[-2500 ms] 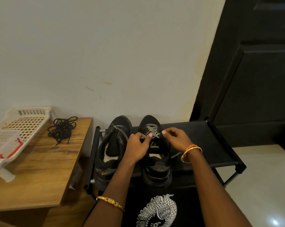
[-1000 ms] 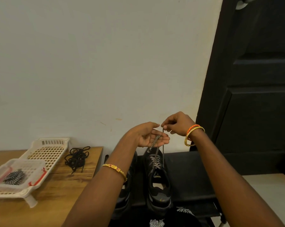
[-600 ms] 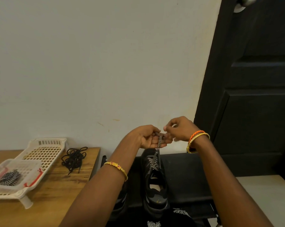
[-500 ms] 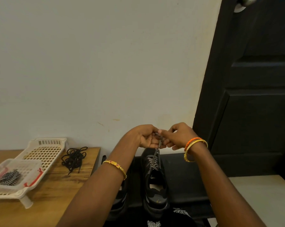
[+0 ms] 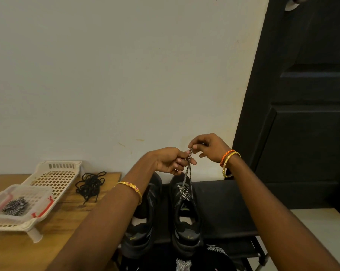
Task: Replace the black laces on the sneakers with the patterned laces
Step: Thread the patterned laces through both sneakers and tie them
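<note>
Rack [image 5: 224, 208]: we see two black sneakers [image 5: 185, 218] on it.
Left hand [image 5: 170, 162]: above them, fingers apparently curled round the patterned lace [image 5: 187, 174].
Right hand [image 5: 209, 146]: fingertips pinching the lace ends.
Black laces [image 5: 90, 184]: left, on the table [image 5: 48, 241].

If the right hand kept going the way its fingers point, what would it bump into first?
The right hand points left, pinching the patterned lace. It would probably meet the left hand first, already almost touching it, though depth is unclear.
</note>
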